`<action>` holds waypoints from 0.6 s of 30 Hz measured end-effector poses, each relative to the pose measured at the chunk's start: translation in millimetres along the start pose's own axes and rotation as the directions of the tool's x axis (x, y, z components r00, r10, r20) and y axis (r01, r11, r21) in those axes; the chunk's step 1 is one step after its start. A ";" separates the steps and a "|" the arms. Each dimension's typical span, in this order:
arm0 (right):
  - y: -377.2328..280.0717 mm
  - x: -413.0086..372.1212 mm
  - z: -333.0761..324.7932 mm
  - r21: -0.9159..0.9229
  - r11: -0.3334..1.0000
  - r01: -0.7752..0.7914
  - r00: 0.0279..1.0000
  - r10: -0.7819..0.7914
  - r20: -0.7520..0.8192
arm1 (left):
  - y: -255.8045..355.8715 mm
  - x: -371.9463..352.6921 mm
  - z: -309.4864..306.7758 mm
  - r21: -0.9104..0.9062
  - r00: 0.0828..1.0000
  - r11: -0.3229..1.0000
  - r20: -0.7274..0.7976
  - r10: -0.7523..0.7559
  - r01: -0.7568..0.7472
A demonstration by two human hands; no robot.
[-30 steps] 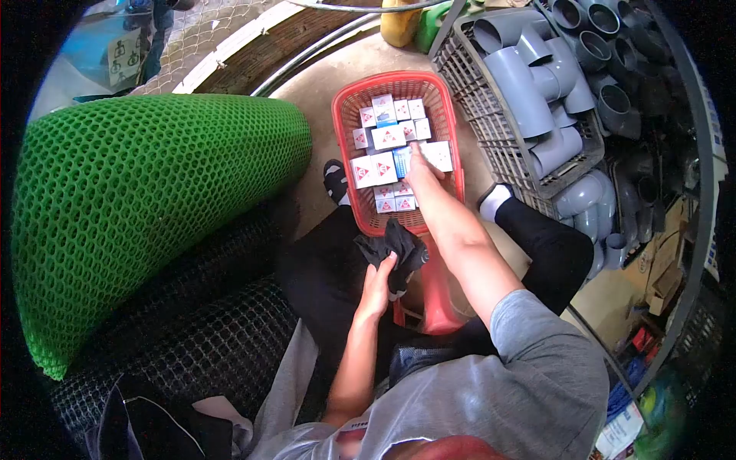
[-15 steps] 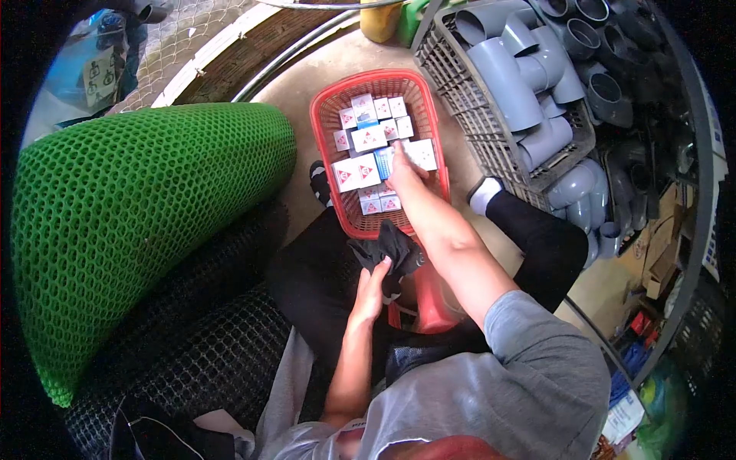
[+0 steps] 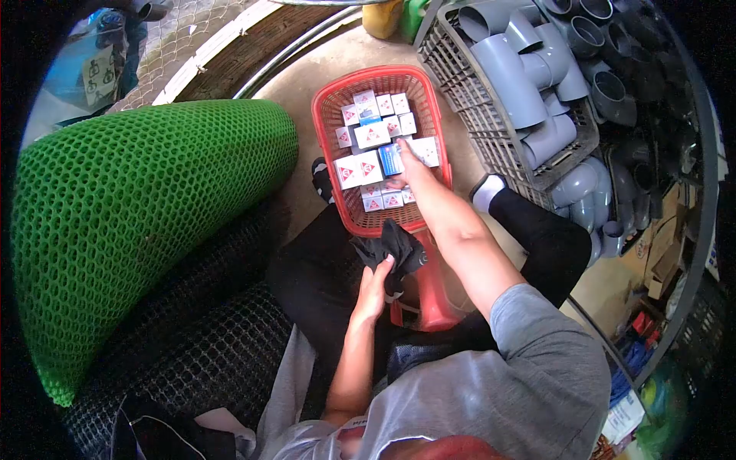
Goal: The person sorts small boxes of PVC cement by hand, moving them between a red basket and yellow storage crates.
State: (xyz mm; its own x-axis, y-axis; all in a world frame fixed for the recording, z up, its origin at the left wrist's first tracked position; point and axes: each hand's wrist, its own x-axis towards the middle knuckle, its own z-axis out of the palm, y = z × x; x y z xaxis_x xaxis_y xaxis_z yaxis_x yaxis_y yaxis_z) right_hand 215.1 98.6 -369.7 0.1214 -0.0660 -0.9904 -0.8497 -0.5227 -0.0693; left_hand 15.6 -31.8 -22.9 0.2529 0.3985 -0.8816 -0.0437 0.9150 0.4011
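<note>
**A:** Head view. Our right hand (image 3: 408, 167) has shifted from the white box toward the blue box (image 3: 389, 159), mid red basket (image 3: 368, 73) on the floor. We are now handling a different box.

**B:** Right grip? We cannot tell, as the fingertips are hidden. Our left hand (image 3: 376, 285) stays clamped on the black cloth (image 3: 392, 244).

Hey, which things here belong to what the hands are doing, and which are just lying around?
In hand: right hand among the small white boxes and blue box in the red basket; left hand holding the black cloth.
Lying about: green mesh roll, black mesh roll, grey crate of PVC pipe elbows.
</note>
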 end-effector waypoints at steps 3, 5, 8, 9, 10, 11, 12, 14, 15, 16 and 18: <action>-3.3 -7.7 -3.3 -0.066 0.998 -0.018 1.000 0.020 0.024 | -1.2 0.2 1.6 0.027 1.000 1.000 -0.015 0.013 -0.013; -5.3 -10.9 -5.5 -0.114 0.993 -0.036 0.998 0.042 0.049 | -1.4 0.5 3.7 0.046 0.994 0.998 -0.100 0.041 -0.037; -8.1 -11.7 -8.4 -0.176 0.983 -0.054 0.996 0.067 0.065 | 10.1 -8.8 4.4 0.067 0.996 0.996 -0.072 -0.047 0.052; -9.1 -13.2 -9.3 -0.194 0.980 -0.053 0.995 0.067 0.068 | 9.0 -7.8 4.6 0.049 0.997 0.998 -0.076 -0.029 0.033; -9.9 -14.4 -10.1 -0.213 0.976 -0.052 0.995 0.068 0.069 | 6.3 -6.9 5.1 0.030 0.997 0.999 -0.079 -0.013 0.016; -10.5 -15.5 -10.9 -0.232 0.971 -0.052 0.995 0.070 0.071 | 2.1 -4.1 4.0 0.031 0.997 0.999 -0.078 -0.009 0.012; -6.8 -12.9 -17.6 -0.209 0.978 -0.005 0.991 0.034 0.133 | -2.5 -0.9 1.5 0.046 0.995 0.999 -0.099 0.012 -0.008; 18.6 -9.7 -23.9 -0.381 0.875 0.299 0.951 -0.308 0.038 | -3.5 2.0 -0.7 0.059 0.991 0.998 -0.126 0.042 -0.035; 33.9 -17.3 -28.5 -0.556 0.648 0.520 0.782 -0.623 0.005 | -1.0 0.9 0.3 0.031 0.990 0.999 -0.135 0.033 -0.029; 50.2 -41.2 -37.3 -0.662 0.440 0.607 0.627 -0.777 0.059 | 0.3 -2.0 -0.1 0.004 0.989 1.000 -0.145 0.018 -0.018; 50.5 -104.8 -53.4 -0.808 -0.047 0.587 0.375 -0.869 0.323 | 5.1 -5.2 -1.1 -0.019 0.994 1.000 -0.111 -0.006 0.004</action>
State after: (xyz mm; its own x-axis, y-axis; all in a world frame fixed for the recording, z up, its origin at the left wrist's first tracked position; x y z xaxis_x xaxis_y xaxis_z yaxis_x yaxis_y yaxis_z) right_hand 186.8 33.8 -263.0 0.6183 0.7036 -0.3502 0.5256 -0.7014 -0.4814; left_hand 13.0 -29.2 -16.6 0.1443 0.3977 -0.9061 -0.0609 0.9175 0.3930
